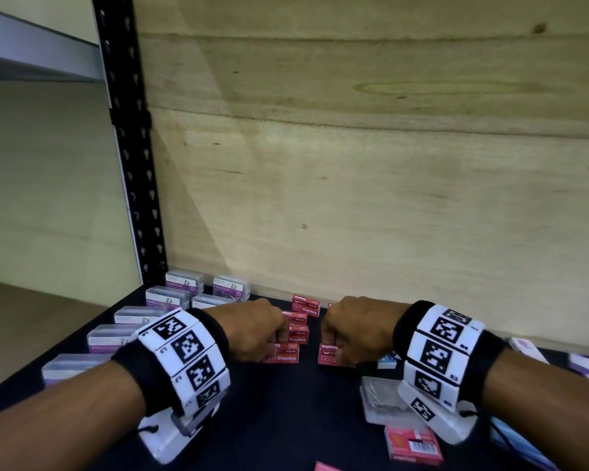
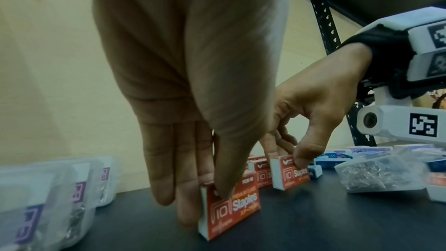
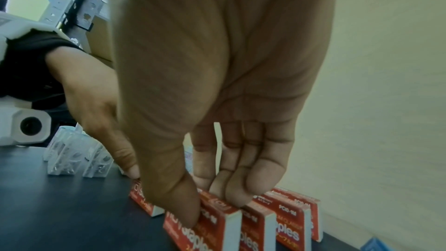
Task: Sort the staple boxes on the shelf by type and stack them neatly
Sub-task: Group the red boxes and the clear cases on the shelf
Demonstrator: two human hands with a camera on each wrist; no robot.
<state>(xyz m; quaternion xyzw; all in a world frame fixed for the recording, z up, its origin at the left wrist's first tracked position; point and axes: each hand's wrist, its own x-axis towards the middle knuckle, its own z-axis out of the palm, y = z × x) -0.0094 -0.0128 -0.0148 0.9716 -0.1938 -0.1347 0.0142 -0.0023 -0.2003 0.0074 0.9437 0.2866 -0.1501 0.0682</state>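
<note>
The red-box sorting step is in hand. At lower centre of the head view, one red staple box is pinched by the left hand, another by the right hand. Alignment beside the red row, apparently on edge, is called for next.

Two hands are at work, the left hand and the right hand, each pinching one red staple box. About six red staple boxes show in the head view, partly hidden by the hands. Seven clear paper clip boxes stand at the left. One clear box of loose clips lies flat near the right wrist. Several blue boxes lie at the right, too blurred to count.
</note>
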